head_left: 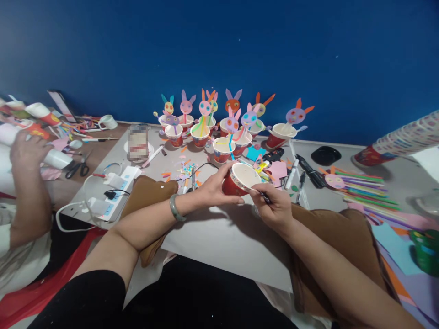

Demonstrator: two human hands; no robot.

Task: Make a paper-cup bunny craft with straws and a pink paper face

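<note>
Open lane: worktop point(236, 244) near edge, between brown cushions point(336, 242). Held cup point(245, 174) blocks just beyond. Far edge walled by rabbit-eared cups point(200, 140), cup stack point(408, 137) toward right; power strip point(129, 179) obstructs left edge.

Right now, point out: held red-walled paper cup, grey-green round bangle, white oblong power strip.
Red-walled paper cup point(233, 186): head view, outer wall.
Grey-green round bangle point(173, 208): head view, outer band.
White oblong power strip point(126, 183): head view, top face.

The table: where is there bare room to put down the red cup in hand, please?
The largest bare patch of table lies on its near side, between the two brown cushions, nearer than the red cup. A smaller one lies between the cup stack and the straws. Beyond that cup it is crowded with paper scraps and rabbit cups.
</note>
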